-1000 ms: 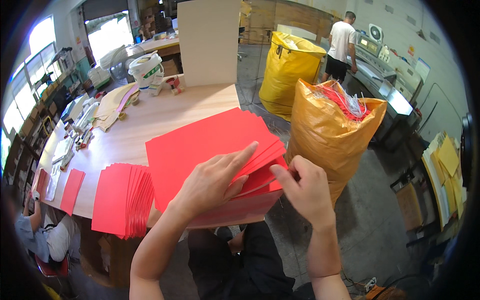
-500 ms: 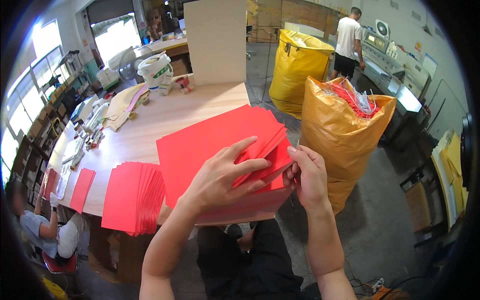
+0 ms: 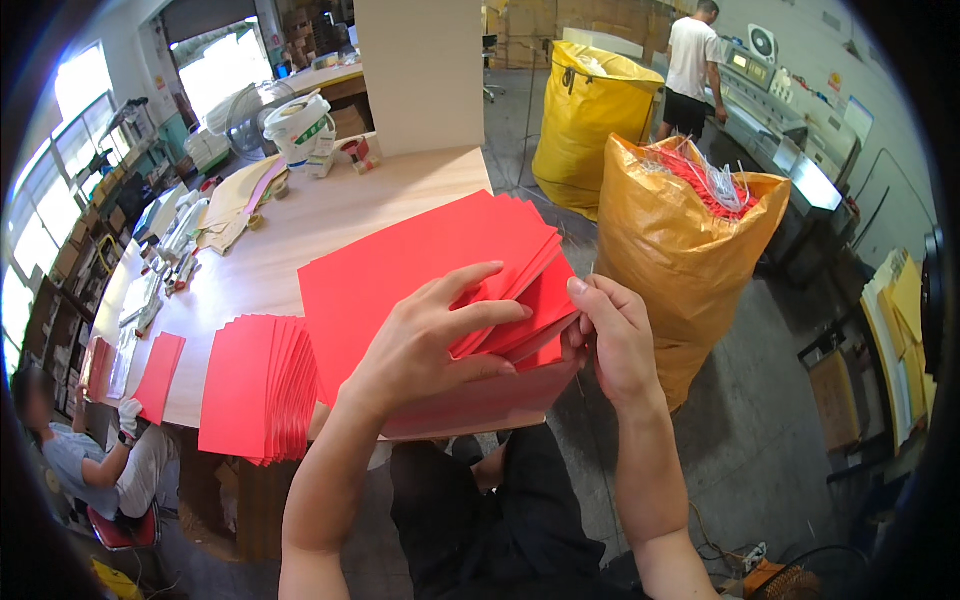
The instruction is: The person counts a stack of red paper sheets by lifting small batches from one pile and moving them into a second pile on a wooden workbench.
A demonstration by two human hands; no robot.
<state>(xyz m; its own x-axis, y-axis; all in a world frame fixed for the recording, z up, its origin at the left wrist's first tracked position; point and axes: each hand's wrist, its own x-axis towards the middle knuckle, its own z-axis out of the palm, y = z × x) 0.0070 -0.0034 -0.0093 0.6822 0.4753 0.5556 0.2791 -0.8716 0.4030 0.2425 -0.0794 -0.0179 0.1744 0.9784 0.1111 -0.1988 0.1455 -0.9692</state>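
A thick stack of red paper sheets (image 3: 400, 250) sits at the table's near corner, its top sheets fanned out toward the right. My left hand (image 3: 425, 335) lies over the stack with fingers spread, the fingertips touching the fanned sheets. At the stack's right corner, my right hand (image 3: 615, 330) is closed, pinching the edges of some red sheets between thumb and fingers. How many sheets it grips is hidden. Left of the stack lies a fanned pile of red sheets (image 3: 250, 390), partly over the table's front edge.
The wooden table (image 3: 400, 185) carries a white bucket (image 3: 300, 130), tape and tools. An orange sack (image 3: 680, 260) of red scraps stands right, a yellow sack (image 3: 590, 140) behind it. A seated co-worker (image 3: 90, 460) is at left; another person (image 3: 690, 65) stands by a machine.
The view has shifted slightly. My hands keep nearly the same hold on the stack. At left, the co-worker's gloved hand has moved right to the narrow red strips.
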